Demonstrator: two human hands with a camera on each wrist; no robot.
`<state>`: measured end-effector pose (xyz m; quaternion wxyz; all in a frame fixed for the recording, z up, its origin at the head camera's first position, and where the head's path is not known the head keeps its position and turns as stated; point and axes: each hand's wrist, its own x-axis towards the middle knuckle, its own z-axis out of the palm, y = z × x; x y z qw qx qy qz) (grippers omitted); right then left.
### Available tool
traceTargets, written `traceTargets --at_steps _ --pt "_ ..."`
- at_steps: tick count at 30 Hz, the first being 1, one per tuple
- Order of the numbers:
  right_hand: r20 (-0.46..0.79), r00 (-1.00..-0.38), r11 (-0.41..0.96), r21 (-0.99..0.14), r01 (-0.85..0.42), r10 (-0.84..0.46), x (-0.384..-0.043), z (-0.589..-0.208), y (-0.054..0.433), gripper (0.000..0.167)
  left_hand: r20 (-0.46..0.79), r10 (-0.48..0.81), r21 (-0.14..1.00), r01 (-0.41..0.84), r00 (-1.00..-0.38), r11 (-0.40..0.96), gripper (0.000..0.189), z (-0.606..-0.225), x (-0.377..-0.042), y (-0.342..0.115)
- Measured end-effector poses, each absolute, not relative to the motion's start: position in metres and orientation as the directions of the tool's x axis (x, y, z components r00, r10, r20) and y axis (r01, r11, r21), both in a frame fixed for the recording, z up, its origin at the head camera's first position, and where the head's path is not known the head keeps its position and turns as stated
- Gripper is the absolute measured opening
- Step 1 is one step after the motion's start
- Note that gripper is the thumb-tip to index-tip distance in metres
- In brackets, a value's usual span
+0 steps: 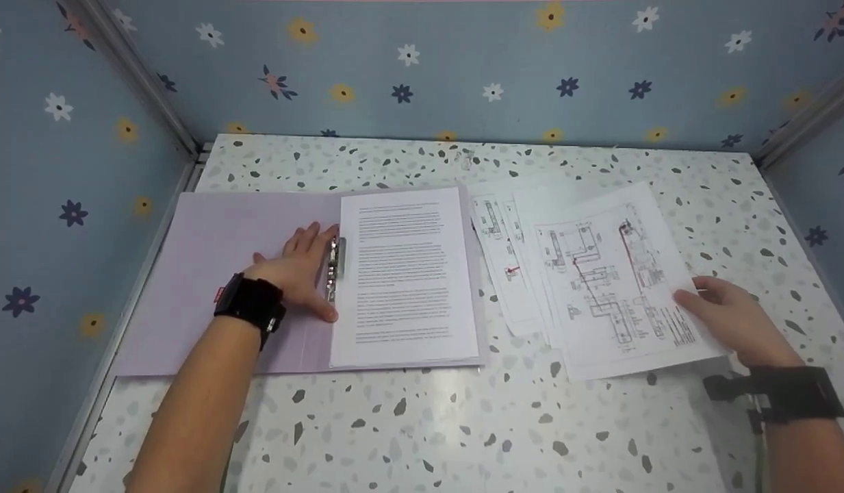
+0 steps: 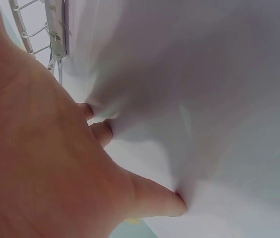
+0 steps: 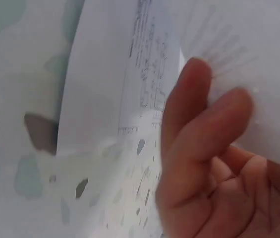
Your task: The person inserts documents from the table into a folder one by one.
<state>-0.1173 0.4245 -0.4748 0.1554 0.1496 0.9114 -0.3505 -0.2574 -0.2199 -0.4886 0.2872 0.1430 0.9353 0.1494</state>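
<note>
A lilac ring binder [image 1: 209, 239] lies open on the speckled table, its metal ring mechanism [image 1: 332, 274] along the fold. Over the right half rests a stack of printed text pages [image 1: 404, 287]. My left hand [image 1: 295, 274] presses on the binder's inner cover beside the rings, fingers spread; the left wrist view shows the fingertips touching the lilac surface near the metal rings [image 2: 55, 29]. At the right, my right hand [image 1: 740, 322] pinches the edge of a sheet with a line diagram [image 1: 599, 294], partly raised. In the right wrist view, curled fingers [image 3: 199, 129] sit against that sheet.
More diagram sheets [image 1: 507, 274] lie between the binder and the held sheet, partly covered by it. The speckled tabletop [image 1: 408, 424] extends in front. Flower-patterned panels [image 1: 449, 68] stand at the back and both sides.
</note>
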Motion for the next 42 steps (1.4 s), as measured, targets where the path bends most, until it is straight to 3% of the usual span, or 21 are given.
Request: traceTargets --at_steps 5,10,21,32,42 --pt "-0.315 -0.928 0.575 -0.728 0.372 0.201 -0.12 -0.475 0.411 0.084 -0.497 0.349 0.357 0.18 -0.794 0.917 0.161 -0.489 -0.257 -0.221" --pt "-0.345 -0.91 0.376 -0.831 0.409 0.229 -0.126 -0.473 0.386 0.081 -0.499 0.349 0.344 0.188 -0.793 0.92 0.159 -0.49 -0.256 -0.221" --pt "-0.387 -0.912 0.157 -0.901 0.405 0.136 -0.133 -0.486 0.296 0.072 -0.5 0.346 0.338 0.189 -0.794 0.922 0.155 -0.487 -0.254 -0.217" --pt "-0.372 -0.92 0.108 -0.927 0.36 -0.124 -0.142 -0.495 0.222 0.05 -0.494 0.346 0.341 0.188 -0.798 0.921 0.155 -0.485 -0.255 -0.217" --pt "-0.382 -0.893 0.095 -0.924 0.37 -0.239 -0.153 -0.51 0.178 0.054 -0.487 0.35 0.357 0.184 -0.8 0.916 0.154 -0.484 -0.252 -0.219"
